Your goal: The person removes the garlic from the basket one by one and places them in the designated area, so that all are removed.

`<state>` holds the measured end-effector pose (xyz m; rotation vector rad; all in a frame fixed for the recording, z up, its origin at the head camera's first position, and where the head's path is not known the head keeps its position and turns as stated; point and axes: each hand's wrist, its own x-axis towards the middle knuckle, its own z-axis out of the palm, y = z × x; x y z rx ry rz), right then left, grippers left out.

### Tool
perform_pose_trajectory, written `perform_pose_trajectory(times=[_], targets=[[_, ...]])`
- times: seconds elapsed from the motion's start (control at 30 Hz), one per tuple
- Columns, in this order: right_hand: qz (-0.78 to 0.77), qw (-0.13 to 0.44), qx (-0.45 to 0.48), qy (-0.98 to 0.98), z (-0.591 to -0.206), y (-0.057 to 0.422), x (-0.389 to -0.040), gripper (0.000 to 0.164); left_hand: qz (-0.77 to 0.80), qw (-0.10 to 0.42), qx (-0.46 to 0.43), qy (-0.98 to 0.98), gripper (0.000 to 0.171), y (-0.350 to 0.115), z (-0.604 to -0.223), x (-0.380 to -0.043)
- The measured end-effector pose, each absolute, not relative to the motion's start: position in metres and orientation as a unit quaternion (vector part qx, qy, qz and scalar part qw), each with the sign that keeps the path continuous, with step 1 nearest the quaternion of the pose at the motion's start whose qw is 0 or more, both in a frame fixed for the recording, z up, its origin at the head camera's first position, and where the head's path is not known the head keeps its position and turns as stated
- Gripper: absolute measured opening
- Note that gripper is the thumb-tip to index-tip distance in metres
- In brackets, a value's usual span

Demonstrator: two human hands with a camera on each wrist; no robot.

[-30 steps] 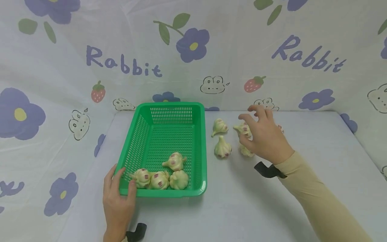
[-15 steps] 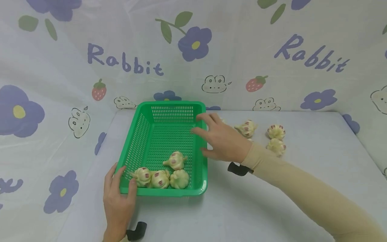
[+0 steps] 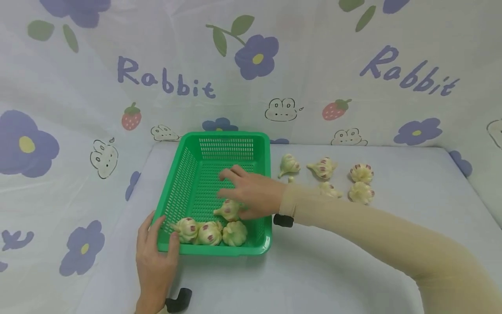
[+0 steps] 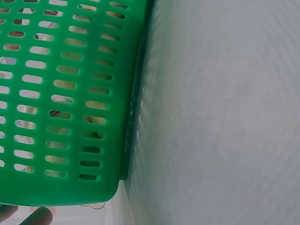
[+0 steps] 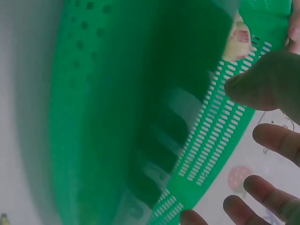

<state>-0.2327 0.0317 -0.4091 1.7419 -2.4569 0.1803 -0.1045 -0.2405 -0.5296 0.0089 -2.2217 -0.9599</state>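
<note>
The person's right hand [image 3: 255,194] has moved left from the loose, cream-and-purple, rounded garlic bulbs [image 3: 323,168] on the white tabletop [image 3: 333,261], reaching into the rectangular green perforated-plastic basket [image 3: 219,250], which puts the bulbs there within reach. Its fingers are spread, apparently gripping nothing; the farthest basket bulb [image 3: 226,211] lies just near them, beside the thumb, contact unclear. The left hand [image 3: 156,257] holds the basket's near-left corner.

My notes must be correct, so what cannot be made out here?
Head view: most of one garlic bulb beside the green basket, behind the right sleeve.
Head view: part of the farthest bulb inside, behind the right hand.
Left wrist view: most of the left hand, cut off by the bottom edge.
Right wrist view: nearest basket side, blurred.
</note>
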Motion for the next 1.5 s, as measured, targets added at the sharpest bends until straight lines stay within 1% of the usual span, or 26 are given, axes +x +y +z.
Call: perform_pose_trajectory(times=[0.13,0.33,0.43,0.6,0.87,1.03,1.17,1.33,1.5], targets=[[0.047,0.053,0.592,-0.803,-0.412,0.023,-0.235,0.043,-0.370,0.350,0.005,-0.861,0.047,-0.240,-0.529,-0.104],[0.019,0.016,0.602,-0.798,-0.413,0.015,-0.240,0.040,-0.369,0.345,0.011,-0.863,0.048,-0.240,-0.527,-0.102],[-0.009,-0.018,0.605,-0.796,-0.413,0.012,-0.243,0.039,-0.369,0.345,0.011,-0.863,0.048,-0.240,-0.528,-0.102],[-0.051,-0.078,0.602,-0.793,-0.409,0.005,-0.245,0.042,-0.367,0.347,0.009,-0.863,0.047,-0.241,-0.529,-0.104],[-0.100,-0.110,0.590,-0.793,-0.403,-0.013,-0.249,0.043,-0.368,0.350,0.006,-0.861,0.047,-0.243,-0.530,-0.105],[-0.122,-0.149,0.577,-0.794,-0.411,-0.022,-0.247,0.038,-0.369,0.350,0.007,-0.861,0.047,-0.242,-0.530,-0.105],[-0.145,-0.161,0.568,-0.794,-0.416,-0.024,-0.248,0.042,-0.365,0.355,0.001,-0.861,0.047,-0.241,-0.529,-0.105],[-0.143,-0.186,0.548,-0.803,-0.419,-0.022,-0.250,0.031,-0.365,0.355,0.004,-0.861,0.047,-0.241,-0.528,-0.105],[-0.135,-0.209,0.537,-0.806,-0.422,-0.020,-0.252,0.026,-0.365,0.353,0.007,-0.861,0.046,-0.241,-0.528,-0.104]])
